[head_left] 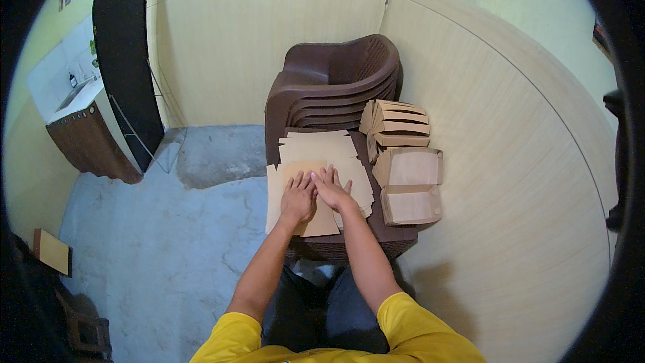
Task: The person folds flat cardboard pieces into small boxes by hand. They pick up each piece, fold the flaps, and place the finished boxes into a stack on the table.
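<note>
My left hand [298, 199] lies flat on a tan cardboard sheet [277, 195], its fingers spread forward. Close beside it, my right hand [331, 189] also rests palm down with fingers stretched out, the two hands nearly touching at the thumbs. Neither hand grips anything. Under and beyond this sheet are several more flat cardboard blanks [319, 146] with notched edges, loosely piled on a brown plastic surface [398, 233]. To the right of the pile stands a folded cardboard box [412, 204] with its lid open.
Behind the open box, several formed cardboard boxes [401, 123] are nested together. Stacked brown plastic chairs [336, 70] rise at the far side. A panelled wall [510, 161] borders the right. A black board [122, 60] leans beside a sink cabinet [91, 141] at the far left.
</note>
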A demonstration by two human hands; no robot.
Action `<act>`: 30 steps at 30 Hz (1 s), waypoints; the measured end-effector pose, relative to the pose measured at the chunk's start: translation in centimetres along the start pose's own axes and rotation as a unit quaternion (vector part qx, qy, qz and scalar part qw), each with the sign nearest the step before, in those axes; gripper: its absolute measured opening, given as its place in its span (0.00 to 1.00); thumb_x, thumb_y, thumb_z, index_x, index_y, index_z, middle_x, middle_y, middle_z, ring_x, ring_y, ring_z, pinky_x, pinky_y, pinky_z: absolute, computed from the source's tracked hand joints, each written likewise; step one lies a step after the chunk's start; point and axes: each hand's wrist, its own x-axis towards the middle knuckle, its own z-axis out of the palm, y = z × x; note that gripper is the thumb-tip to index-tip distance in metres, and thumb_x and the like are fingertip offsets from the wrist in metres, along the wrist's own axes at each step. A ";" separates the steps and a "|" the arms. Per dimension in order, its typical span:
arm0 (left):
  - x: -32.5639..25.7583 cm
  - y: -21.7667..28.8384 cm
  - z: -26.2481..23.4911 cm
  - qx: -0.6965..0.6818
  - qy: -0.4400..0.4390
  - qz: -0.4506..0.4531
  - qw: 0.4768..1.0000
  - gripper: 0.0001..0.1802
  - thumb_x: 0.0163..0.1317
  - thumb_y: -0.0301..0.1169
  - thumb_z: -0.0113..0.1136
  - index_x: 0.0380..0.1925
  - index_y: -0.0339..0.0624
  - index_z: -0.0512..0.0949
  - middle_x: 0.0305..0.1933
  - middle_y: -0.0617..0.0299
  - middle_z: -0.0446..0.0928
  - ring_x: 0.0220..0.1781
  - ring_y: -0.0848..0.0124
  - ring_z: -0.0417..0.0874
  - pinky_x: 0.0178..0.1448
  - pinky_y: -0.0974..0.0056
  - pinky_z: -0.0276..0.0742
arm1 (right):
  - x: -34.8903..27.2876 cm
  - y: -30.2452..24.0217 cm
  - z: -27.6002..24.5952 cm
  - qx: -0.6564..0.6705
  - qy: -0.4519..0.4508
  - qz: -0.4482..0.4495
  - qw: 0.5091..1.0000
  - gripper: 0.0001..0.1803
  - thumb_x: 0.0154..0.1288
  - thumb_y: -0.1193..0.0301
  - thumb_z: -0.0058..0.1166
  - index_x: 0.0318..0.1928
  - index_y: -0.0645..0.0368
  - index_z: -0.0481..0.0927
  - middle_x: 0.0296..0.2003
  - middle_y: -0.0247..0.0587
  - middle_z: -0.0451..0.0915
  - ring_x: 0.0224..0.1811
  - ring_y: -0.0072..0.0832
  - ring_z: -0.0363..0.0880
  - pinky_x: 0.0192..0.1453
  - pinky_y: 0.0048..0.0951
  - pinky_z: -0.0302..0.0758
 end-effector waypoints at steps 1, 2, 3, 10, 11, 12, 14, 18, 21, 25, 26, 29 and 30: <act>0.0 0.1 -0.1 -0.008 0.005 -0.002 1.000 0.32 0.83 0.42 0.46 0.83 0.52 0.65 0.90 0.59 0.58 0.92 0.54 0.53 0.92 0.45 0.46 | 0.4 0.2 0.1 0.020 0.004 -0.002 1.000 0.53 0.83 0.30 0.23 0.89 0.57 0.38 0.90 0.51 0.39 0.93 0.45 0.35 0.90 0.67 0.25; 0.0 0.1 -0.1 -0.015 0.004 -0.007 1.000 0.31 0.83 0.42 0.45 0.83 0.53 0.66 0.90 0.59 0.58 0.92 0.54 0.53 0.93 0.45 0.46 | 0.4 0.7 0.4 0.023 0.036 -0.021 0.999 0.53 0.83 0.31 0.27 0.89 0.58 0.37 0.90 0.51 0.40 0.93 0.46 0.36 0.90 0.67 0.27; -0.1 0.2 0.0 -0.007 0.009 -0.003 1.000 0.31 0.83 0.42 0.45 0.83 0.53 0.66 0.90 0.59 0.58 0.92 0.54 0.52 0.93 0.44 0.46 | -0.4 1.3 1.1 0.028 0.067 -0.039 0.997 0.54 0.83 0.33 0.30 0.89 0.59 0.37 0.90 0.52 0.42 0.93 0.48 0.37 0.90 0.66 0.28; -0.2 0.3 0.7 -0.003 0.031 -0.002 1.000 0.31 0.83 0.40 0.45 0.84 0.55 0.64 0.90 0.58 0.58 0.92 0.52 0.53 0.91 0.40 0.48 | -12.2 3.3 6.3 -0.027 0.111 -0.083 0.990 0.56 0.84 0.37 0.40 0.88 0.66 0.32 0.89 0.55 0.45 0.92 0.46 0.39 0.91 0.62 0.32; -0.2 0.3 0.6 0.003 0.022 -0.009 1.000 0.31 0.84 0.40 0.44 0.84 0.55 0.64 0.90 0.58 0.57 0.92 0.52 0.53 0.91 0.40 0.48 | -13.3 3.1 6.5 -0.034 0.110 -0.079 0.990 0.56 0.84 0.37 0.40 0.88 0.66 0.33 0.89 0.55 0.45 0.92 0.46 0.39 0.91 0.63 0.32; -0.1 0.3 0.6 0.003 0.026 -0.003 1.000 0.31 0.84 0.40 0.43 0.84 0.54 0.64 0.91 0.59 0.57 0.92 0.52 0.53 0.91 0.40 0.48 | -14.2 3.0 6.5 -0.040 0.108 -0.075 0.990 0.56 0.84 0.36 0.39 0.88 0.66 0.35 0.89 0.56 0.45 0.92 0.45 0.39 0.91 0.64 0.32; -0.1 0.4 0.4 0.005 0.008 -0.006 1.000 0.31 0.84 0.41 0.42 0.84 0.54 0.63 0.91 0.59 0.57 0.92 0.51 0.53 0.91 0.39 0.48 | -14.8 2.6 6.0 -0.069 0.102 -0.058 0.991 0.56 0.83 0.35 0.37 0.88 0.66 0.37 0.89 0.56 0.45 0.92 0.45 0.40 0.91 0.65 0.32; 0.0 0.2 0.1 0.009 -0.023 -0.013 1.000 0.31 0.86 0.43 0.40 0.85 0.55 0.62 0.92 0.62 0.54 0.93 0.57 0.49 0.93 0.44 0.43 | -11.9 1.3 4.1 -0.135 0.092 -0.026 0.986 0.57 0.82 0.30 0.29 0.88 0.66 0.42 0.89 0.55 0.44 0.93 0.43 0.39 0.91 0.65 0.29; 0.0 0.1 0.2 0.021 -0.012 0.000 1.000 0.32 0.84 0.43 0.42 0.85 0.55 0.62 0.92 0.61 0.54 0.93 0.56 0.49 0.93 0.43 0.44 | -7.7 0.2 2.5 -0.147 0.074 -0.001 0.986 0.57 0.81 0.28 0.22 0.88 0.64 0.42 0.90 0.52 0.41 0.93 0.41 0.38 0.91 0.63 0.27; -0.1 0.1 0.4 0.028 -0.002 0.002 1.000 0.32 0.82 0.41 0.44 0.84 0.54 0.63 0.92 0.59 0.55 0.93 0.54 0.50 0.92 0.42 0.45 | -3.0 -0.8 0.8 -0.112 0.055 0.013 0.992 0.57 0.80 0.27 0.21 0.89 0.62 0.41 0.90 0.50 0.40 0.93 0.39 0.37 0.92 0.62 0.26; 0.0 0.1 0.3 0.035 -0.004 0.001 0.999 0.33 0.82 0.40 0.44 0.84 0.54 0.63 0.92 0.60 0.54 0.93 0.55 0.50 0.92 0.42 0.45 | -1.9 -1.1 0.3 -0.102 0.049 0.019 0.993 0.57 0.80 0.27 0.21 0.89 0.62 0.40 0.90 0.50 0.40 0.93 0.39 0.36 0.92 0.62 0.26; -0.1 0.2 0.3 0.016 -0.004 -0.017 1.000 0.33 0.81 0.40 0.46 0.84 0.55 0.64 0.91 0.60 0.56 0.92 0.55 0.51 0.92 0.42 0.45 | -0.2 -1.0 -0.4 -0.011 0.028 0.010 0.999 0.59 0.79 0.26 0.26 0.89 0.62 0.37 0.90 0.51 0.40 0.93 0.40 0.36 0.92 0.61 0.27; 0.0 0.3 0.4 0.001 0.010 -0.016 1.000 0.33 0.80 0.40 0.46 0.84 0.55 0.64 0.91 0.60 0.56 0.92 0.55 0.52 0.92 0.42 0.45 | -0.1 -0.5 -0.6 0.029 0.021 0.007 0.999 0.60 0.79 0.26 0.29 0.89 0.62 0.37 0.90 0.52 0.40 0.93 0.41 0.36 0.92 0.60 0.27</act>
